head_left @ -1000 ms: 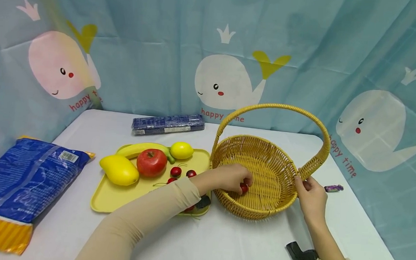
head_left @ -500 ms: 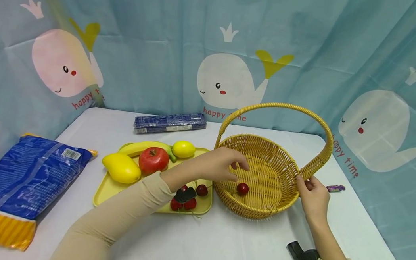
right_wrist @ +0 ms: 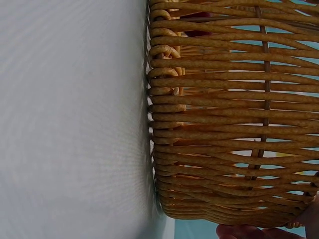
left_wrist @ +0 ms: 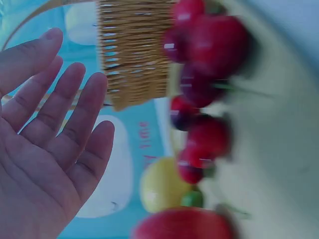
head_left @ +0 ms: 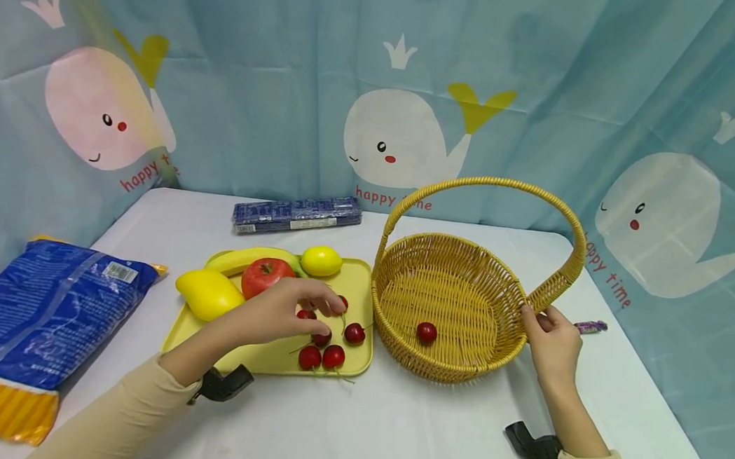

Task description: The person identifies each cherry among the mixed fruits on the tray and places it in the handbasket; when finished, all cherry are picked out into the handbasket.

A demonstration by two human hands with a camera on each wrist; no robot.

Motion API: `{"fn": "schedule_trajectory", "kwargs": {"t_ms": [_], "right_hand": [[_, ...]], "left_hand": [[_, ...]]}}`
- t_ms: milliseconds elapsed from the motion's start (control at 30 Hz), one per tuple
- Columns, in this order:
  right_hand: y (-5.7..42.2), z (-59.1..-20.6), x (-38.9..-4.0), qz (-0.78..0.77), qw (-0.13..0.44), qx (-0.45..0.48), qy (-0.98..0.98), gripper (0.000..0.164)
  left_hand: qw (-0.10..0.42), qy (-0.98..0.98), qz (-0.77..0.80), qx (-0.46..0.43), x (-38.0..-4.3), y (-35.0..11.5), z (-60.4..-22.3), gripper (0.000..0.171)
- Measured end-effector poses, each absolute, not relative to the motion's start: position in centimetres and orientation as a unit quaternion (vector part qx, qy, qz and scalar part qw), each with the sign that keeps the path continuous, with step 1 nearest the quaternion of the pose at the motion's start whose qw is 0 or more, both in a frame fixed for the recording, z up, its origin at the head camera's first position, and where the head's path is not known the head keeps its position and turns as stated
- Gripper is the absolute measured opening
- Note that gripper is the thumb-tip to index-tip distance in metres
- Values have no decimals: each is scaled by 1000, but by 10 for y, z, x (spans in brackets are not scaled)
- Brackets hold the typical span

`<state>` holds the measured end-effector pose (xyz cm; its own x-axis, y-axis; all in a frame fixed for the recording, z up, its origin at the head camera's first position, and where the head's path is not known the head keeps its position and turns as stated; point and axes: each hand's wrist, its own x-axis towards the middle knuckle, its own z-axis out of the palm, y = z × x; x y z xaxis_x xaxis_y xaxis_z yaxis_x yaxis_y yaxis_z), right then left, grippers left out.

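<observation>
My left hand (head_left: 283, 313) hovers over the yellow tray (head_left: 258, 360), thumb and fingers spread around several loose cherries (head_left: 333, 356). Its palm and fingers (left_wrist: 75, 119) hold nothing in the left wrist view. On the tray's far side lie a red apple-like fruit (head_left: 266, 275), a yellow mango (head_left: 209, 295), a banana (head_left: 248, 258) and a lemon (head_left: 321, 260). To the right stands a round wicker basket (head_left: 463, 312) with a single cherry (head_left: 426, 333) inside. My right hand (head_left: 553, 343) pinches the basket's rim at the base of its tall handle.
At the left is a blue and orange bag (head_left: 52, 329). A blue wrapped pack (head_left: 297, 215) lies behind the tray. A small purple wrapped candy (head_left: 591, 327) sits right of the basket. A whale-print curtain (head_left: 254, 124) backs the table.
My left hand has let go of a cherry inside the basket and moved left, back over the tray. My right hand stays on the basket rim.
</observation>
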<state>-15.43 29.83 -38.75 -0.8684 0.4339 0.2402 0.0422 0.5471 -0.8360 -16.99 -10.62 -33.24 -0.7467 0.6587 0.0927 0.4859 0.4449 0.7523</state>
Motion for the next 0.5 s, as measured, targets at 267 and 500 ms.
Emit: {"fn": "schedule_trajectory", "kwargs": {"t_ms": [267,500], "right_hand": [[299,-387,-153,461,215,-140,-849,42],[300,-389,-155,453,221,-139,-852,41]], "left_hand": [[156,851,390,316,-163,-123,-369,24],[161,859,368,319,-157,-126,-386,26]]}}
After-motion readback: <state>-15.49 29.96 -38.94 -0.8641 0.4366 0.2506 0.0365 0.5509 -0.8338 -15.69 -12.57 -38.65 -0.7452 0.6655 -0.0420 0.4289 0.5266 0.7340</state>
